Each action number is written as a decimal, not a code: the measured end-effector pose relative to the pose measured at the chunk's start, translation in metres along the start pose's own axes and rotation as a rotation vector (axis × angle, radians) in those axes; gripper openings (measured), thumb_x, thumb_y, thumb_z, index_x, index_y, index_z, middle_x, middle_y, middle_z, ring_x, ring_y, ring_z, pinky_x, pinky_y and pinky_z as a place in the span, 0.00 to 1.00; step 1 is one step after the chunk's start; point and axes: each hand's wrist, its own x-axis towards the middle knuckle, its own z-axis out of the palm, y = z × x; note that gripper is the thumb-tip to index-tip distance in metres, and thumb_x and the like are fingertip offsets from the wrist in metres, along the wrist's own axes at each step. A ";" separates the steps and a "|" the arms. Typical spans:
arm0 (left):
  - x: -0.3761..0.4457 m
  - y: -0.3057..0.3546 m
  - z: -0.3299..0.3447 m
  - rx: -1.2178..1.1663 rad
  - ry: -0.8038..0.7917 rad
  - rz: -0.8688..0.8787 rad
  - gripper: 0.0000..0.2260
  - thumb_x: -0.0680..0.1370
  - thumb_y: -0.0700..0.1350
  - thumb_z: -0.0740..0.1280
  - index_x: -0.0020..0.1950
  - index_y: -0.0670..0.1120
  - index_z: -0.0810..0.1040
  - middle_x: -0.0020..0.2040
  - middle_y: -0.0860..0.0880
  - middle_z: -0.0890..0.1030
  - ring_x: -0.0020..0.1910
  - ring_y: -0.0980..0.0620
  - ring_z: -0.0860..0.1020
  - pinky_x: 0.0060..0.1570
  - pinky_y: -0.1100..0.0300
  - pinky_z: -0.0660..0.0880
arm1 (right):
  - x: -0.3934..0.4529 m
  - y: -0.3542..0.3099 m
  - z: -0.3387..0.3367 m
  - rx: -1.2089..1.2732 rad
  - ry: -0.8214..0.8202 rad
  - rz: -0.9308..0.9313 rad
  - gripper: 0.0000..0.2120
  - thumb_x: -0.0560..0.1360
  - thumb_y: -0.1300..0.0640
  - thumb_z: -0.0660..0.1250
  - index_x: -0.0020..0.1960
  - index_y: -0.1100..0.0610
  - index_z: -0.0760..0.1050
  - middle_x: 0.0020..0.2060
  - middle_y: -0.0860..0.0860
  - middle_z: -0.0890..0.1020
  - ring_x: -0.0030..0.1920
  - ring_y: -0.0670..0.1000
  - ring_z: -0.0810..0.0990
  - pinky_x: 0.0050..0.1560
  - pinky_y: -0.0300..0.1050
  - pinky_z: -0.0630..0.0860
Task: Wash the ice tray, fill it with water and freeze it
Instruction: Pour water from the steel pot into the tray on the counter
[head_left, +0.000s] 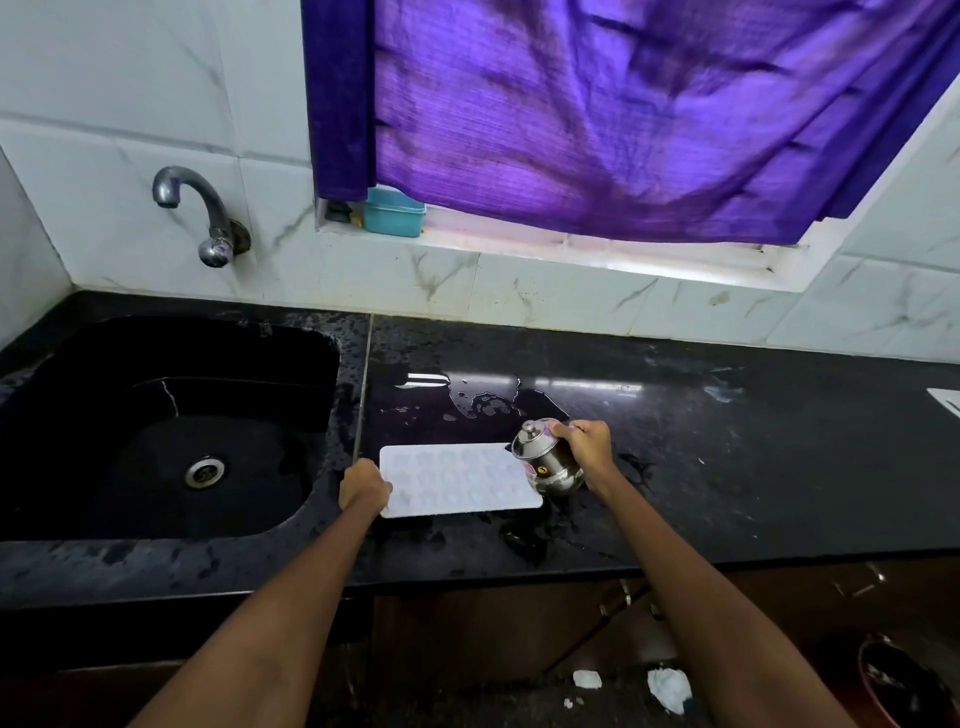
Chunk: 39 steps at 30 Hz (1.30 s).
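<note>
A white ice tray (457, 480) with several small moulds lies flat on the wet black counter (727, 467), just right of the sink. My left hand (363, 488) grips the tray's left edge. My right hand (584, 449) holds a small steel pot (545, 462), tilted to the left over the tray's right end. No stream of water is plainly visible.
A black sink (156, 431) with a steel drain lies to the left, a wall tap (200, 213) above it. Puddles spread on the counter behind the tray. A teal box (393, 213) sits on the window sill under a purple curtain (623, 114).
</note>
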 end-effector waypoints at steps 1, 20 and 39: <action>0.000 0.000 0.000 0.002 -0.001 0.002 0.14 0.77 0.39 0.67 0.60 0.35 0.77 0.62 0.37 0.78 0.62 0.39 0.76 0.59 0.51 0.74 | -0.001 0.000 0.000 0.053 0.011 0.025 0.21 0.69 0.65 0.70 0.24 0.58 0.63 0.26 0.52 0.65 0.30 0.51 0.64 0.33 0.43 0.61; 0.002 -0.002 0.001 -0.034 -0.009 -0.007 0.12 0.76 0.38 0.66 0.59 0.35 0.78 0.60 0.37 0.79 0.60 0.39 0.78 0.57 0.50 0.76 | -0.007 -0.016 0.020 -0.047 -0.132 -0.062 0.27 0.68 0.65 0.71 0.21 0.54 0.57 0.16 0.43 0.58 0.20 0.42 0.56 0.24 0.36 0.54; 0.002 -0.002 0.000 -0.028 -0.015 -0.023 0.14 0.77 0.38 0.66 0.61 0.36 0.77 0.63 0.38 0.77 0.62 0.39 0.77 0.59 0.50 0.75 | -0.010 -0.016 0.015 -0.096 -0.110 -0.095 0.27 0.69 0.64 0.71 0.22 0.54 0.57 0.22 0.49 0.59 0.25 0.47 0.56 0.28 0.41 0.54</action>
